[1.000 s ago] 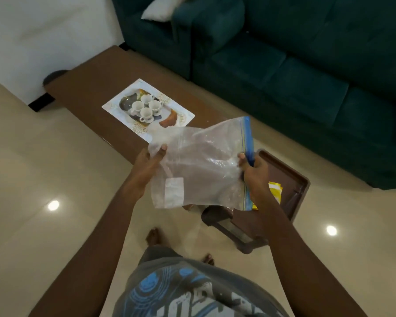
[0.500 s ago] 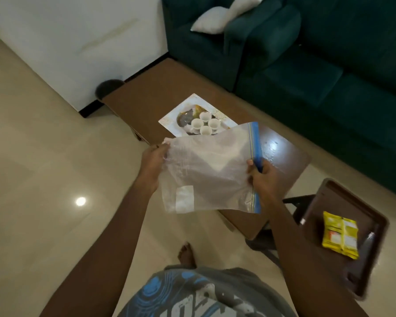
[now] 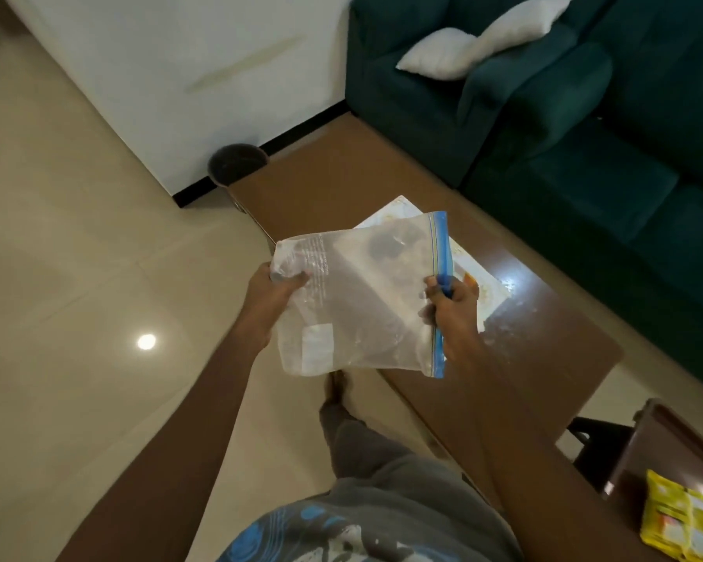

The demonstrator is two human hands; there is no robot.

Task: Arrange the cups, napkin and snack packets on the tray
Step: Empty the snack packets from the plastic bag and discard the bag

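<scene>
Hands: two, gripping one bag (image 3: pixel 366 294).

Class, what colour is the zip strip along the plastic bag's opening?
Blue, on the zip strip; the head view shows it.

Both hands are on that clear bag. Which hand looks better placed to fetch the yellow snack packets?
Probably the right hand: it grips the clear bag at its blue zip edge, on the same side as the yellow snack packets.
</scene>
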